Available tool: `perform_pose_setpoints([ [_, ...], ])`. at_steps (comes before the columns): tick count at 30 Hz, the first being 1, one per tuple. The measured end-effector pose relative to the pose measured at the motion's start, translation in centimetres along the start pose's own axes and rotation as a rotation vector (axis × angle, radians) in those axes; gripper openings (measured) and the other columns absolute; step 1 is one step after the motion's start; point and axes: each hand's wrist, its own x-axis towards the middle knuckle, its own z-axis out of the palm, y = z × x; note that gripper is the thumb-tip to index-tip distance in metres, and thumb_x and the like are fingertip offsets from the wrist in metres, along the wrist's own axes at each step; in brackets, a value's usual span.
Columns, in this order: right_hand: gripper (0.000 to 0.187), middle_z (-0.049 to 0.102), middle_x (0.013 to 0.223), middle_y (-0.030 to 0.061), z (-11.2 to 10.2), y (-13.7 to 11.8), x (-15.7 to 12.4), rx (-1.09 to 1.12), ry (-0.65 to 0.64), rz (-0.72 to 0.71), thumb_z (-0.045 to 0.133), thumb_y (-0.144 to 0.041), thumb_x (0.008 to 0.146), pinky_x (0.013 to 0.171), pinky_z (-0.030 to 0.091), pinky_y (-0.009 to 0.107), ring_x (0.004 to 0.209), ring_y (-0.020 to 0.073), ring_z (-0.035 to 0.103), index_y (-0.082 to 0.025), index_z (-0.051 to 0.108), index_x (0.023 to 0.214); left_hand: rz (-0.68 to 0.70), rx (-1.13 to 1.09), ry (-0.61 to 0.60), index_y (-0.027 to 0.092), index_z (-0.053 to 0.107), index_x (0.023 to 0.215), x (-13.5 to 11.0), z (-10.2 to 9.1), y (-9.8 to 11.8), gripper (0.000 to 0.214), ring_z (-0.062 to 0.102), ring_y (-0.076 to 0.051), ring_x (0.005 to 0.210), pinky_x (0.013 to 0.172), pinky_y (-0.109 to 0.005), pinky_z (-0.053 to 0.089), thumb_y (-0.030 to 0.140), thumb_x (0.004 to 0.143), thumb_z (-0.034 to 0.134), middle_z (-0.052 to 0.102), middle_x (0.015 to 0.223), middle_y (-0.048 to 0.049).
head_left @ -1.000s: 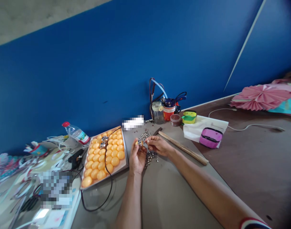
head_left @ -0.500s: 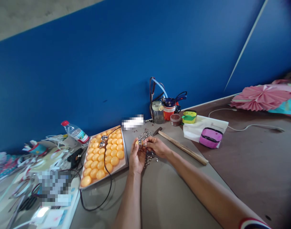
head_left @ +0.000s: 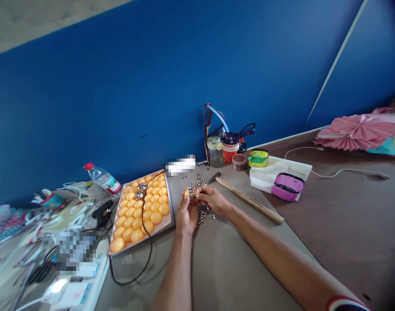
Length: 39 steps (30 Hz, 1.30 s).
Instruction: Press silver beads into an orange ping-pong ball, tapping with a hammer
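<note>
Between both hands is an orange ball partly covered with shiny silver studs. My left hand is closed around it from below and the left. The fingers of my right hand are pinched together at the ball's right side; whatever is in that pinch is too small to make out. Behind and under the hands lies a scatter of loose silver studs on the grey tabletop. Just right of them rests a hammer with a wooden handle, its head toward the wall.
To the left, a tray of orange balls carries two silver-studded ones and a black cord. A water bottle, glue gun and clutter lie further left. A jar, cups and a purple pouch stand beyond.
Both hands stay together at the ball, with only a very slight shift in the fingers. The whole view has moved a little.
</note>
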Motion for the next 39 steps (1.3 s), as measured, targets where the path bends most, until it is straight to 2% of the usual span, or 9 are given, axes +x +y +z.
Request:
perform_pose_setpoints([
  [9,0.024,0.055,0.055,-0.0053,0.1,0.0,0.0,0.026,-0.004,0.002,0.071,-0.033,0.064,0.048,0.028,0.021,0.045,0.0047,0.04,-0.016,0.056,0.07,0.012,-0.014,0.013,0.019,0.064,0.101,0.1,-0.1,-0.1,0.033,0.061,-0.014,0.083,0.078,-0.027,0.045,0.026,0.07,0.072,0.066,0.096,-0.0046],
  [24,0.023,0.049,0.054,-0.0081,0.8,-0.1,-0.3,-0.072,0.134,0.001,0.067,-0.029,0.061,0.047,0.028,0.02,0.045,0.0049,0.038,-0.018,0.05,0.069,0.074,0.069,0.0,0.021,0.062,0.104,-0.3,0.3,-0.7,0.034,0.059,-0.014,0.081,0.075,-0.028,0.045,0.027,0.072,0.07,0.065,0.094,-0.0036],
  [27,0.026,0.048,0.052,-0.0082,0.8,0.2,-0.1,-0.087,0.157,0.011,0.067,-0.032,0.06,0.047,0.029,0.021,0.044,0.006,0.038,-0.019,0.047,0.07,0.074,0.061,0.005,0.021,0.063,0.104,-0.3,0.6,-0.6,0.033,0.06,-0.014,0.08,0.076,-0.028,0.045,0.027,0.072,0.07,0.065,0.093,-0.0037],
  [30,0.027,0.048,0.052,-0.0069,0.6,-0.1,0.2,-0.12,0.121,0.002,0.064,-0.038,0.064,0.047,0.029,0.021,0.044,0.007,0.037,-0.02,0.045,0.07,0.029,0.0,0.019,0.018,0.064,0.099,-0.3,0.6,-0.4,0.026,0.06,-0.013,0.077,0.073,-0.026,0.046,0.025,0.074,0.068,0.066,0.089,-0.0042],
  [32,0.024,0.048,0.055,-0.0054,0.0,-0.5,0.5,-0.224,0.169,-0.066,0.058,-0.041,0.069,0.049,0.031,0.023,0.046,0.0086,0.038,-0.02,0.046,0.071,-0.001,-0.055,0.048,0.017,0.064,0.093,-0.1,0.4,-0.1,0.019,0.059,-0.011,0.072,0.07,-0.024,0.046,0.023,0.075,0.067,0.066,0.086,-0.0039],
  [33,0.022,0.049,0.056,-0.0043,-0.5,-0.8,0.6,-0.324,0.24,-0.115,0.055,-0.04,0.072,0.051,0.032,0.023,0.048,0.0099,0.04,-0.02,0.047,0.071,-0.009,-0.074,0.069,0.016,0.064,0.091,0.0,0.3,0.0,0.017,0.058,-0.009,0.069,0.069,-0.023,0.046,0.023,0.076,0.066,0.065,0.086,-0.0038],
  [36,0.012,0.059,0.078,0.0057,-2.4,-1.6,0.7,-0.885,0.548,-0.255,0.049,-0.027,0.077,0.071,0.038,0.029,0.074,0.017,0.052,-0.017,0.055,0.076,-0.026,-0.092,0.125,0.016,0.064,0.094,0.2,-0.1,0.4,0.017,0.058,-0.009,0.066,0.067,-0.023,0.048,0.023,0.079,0.062,0.066,0.088,-0.005],
  [38,0.02,0.059,0.102,0.0119,-3.8,-1.9,0.4,-1.263,0.683,-0.199,0.049,-0.022,0.078,0.082,0.035,0.034,0.095,0.0229,0.051,-0.016,0.058,0.095,-0.031,-0.102,0.133,0.017,0.063,0.099,0.3,-0.3,0.5,0.02,0.059,-0.009,0.067,0.068,-0.024,0.049,0.022,0.08,0.06,0.066,0.092,-0.0063],
  [39,0.027,0.057,0.108,0.0142,-4.4,-2.0,0.3,-1.405,0.719,-0.121,0.051,-0.022,0.077,0.085,0.034,0.037,0.101,0.0258,0.049,-0.016,0.058,0.103,-0.034,-0.111,0.131,0.017,0.063,0.101,0.4,-0.4,0.6,0.021,0.059,-0.009,0.067,0.068,-0.024,0.049,0.021,0.081,0.059,0.066,0.093,-0.0067],
])
